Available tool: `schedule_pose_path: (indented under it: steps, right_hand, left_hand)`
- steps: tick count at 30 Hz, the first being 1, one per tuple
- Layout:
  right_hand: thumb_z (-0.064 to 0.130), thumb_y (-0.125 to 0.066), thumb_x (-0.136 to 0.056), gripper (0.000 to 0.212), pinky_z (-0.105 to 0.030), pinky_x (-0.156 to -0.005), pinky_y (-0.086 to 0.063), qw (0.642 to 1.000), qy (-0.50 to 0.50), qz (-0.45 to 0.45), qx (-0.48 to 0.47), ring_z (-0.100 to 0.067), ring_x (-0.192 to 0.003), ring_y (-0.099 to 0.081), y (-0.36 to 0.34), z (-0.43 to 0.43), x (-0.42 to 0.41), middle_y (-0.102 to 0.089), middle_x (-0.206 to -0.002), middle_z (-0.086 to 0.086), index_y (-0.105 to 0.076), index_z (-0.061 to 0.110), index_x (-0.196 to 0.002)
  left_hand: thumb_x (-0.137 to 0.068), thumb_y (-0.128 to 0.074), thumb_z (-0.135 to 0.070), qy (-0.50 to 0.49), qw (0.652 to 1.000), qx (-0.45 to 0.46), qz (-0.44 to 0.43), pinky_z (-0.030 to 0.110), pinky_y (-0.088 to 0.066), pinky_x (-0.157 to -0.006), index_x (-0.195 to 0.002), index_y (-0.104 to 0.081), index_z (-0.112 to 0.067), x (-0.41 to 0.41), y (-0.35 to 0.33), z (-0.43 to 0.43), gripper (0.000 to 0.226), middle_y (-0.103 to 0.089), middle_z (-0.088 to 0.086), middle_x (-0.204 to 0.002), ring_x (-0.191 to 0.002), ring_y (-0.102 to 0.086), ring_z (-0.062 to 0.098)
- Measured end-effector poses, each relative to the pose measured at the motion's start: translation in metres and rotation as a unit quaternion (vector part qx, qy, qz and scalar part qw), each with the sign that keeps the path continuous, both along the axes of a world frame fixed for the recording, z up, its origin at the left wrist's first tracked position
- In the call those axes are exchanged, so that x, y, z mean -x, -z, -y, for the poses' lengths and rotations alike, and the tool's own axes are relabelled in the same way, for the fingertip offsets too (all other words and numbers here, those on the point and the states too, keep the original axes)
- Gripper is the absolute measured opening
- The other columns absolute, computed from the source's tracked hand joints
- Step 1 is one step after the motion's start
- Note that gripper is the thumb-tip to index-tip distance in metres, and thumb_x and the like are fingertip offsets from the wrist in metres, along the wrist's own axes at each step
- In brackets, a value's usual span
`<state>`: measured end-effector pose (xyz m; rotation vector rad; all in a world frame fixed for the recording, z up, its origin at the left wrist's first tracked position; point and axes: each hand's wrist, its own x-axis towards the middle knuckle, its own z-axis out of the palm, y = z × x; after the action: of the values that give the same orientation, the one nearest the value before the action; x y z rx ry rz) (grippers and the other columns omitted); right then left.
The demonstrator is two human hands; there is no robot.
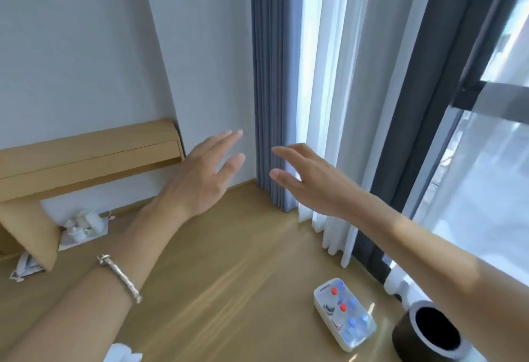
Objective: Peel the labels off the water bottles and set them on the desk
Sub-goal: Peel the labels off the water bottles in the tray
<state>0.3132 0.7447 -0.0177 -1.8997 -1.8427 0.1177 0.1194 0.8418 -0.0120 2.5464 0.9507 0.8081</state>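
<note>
Two hands reaching forward in air, both holding nothing: left hand [200, 173] and right hand [312, 181] stretching fingers straight, apart from each other. Silver bracelet [120, 277] sitting on left wrist. Water bottles [347, 321], red and blue caps, sitting packed in white tub [317, 301] resting on floor [229, 290] near window-side edge, just beside black cylinder bin [429, 336]. Label condition too blurred for telling. Cardboard box [86, 158] leaning at floor's far-left edge against wall; crumpled white litter [83, 225] lying beside it.

Water bottles [350, 326] in the white tub [336, 336] are showing too small for detail; the black cylinder [400, 341] and a white scrap [123, 354] are being cut by the lower edge.
</note>
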Motion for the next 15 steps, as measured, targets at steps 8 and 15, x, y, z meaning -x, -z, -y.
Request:
schedule_pose_path:
  steps: [8, 15]
  right_hand:
    - [0.053, -0.033, -0.099, 0.057, -0.025, -0.089, -0.037, 0.993, 0.116, -0.016, 0.034, -0.014, -0.122, -0.05, 0.024, -0.029, -0.078, -0.026, -0.155, 0.006, -0.021, 0.032, -0.151]
    - [0.055, -0.033, -0.099, 0.056, -0.027, -0.091, -0.039, 0.987, 0.154, -0.038, -0.005, -0.014, -0.124, -0.049, 0.033, -0.054, -0.16, -0.027, -0.154, 0.007, -0.022, 0.034, -0.15]
  left_hand:
    - [-0.099, -0.033, -0.047, 0.1, 0.994, 0.021, -0.039, 0.03, -0.023, -0.111, -0.148, -0.027, -0.039, -0.1, 0.027, -0.062, 0.05, -0.026, -0.016, -0.155, -0.143, -0.022, 0.004]
    - [-0.098, -0.033, -0.047, 0.146, 0.986, 0.011, -0.082, 0.029, -0.021, -0.114, -0.148, -0.027, -0.04, -0.187, 0.02, -0.09, 0.05, -0.023, -0.019, -0.156, -0.144, -0.019, 0.003]
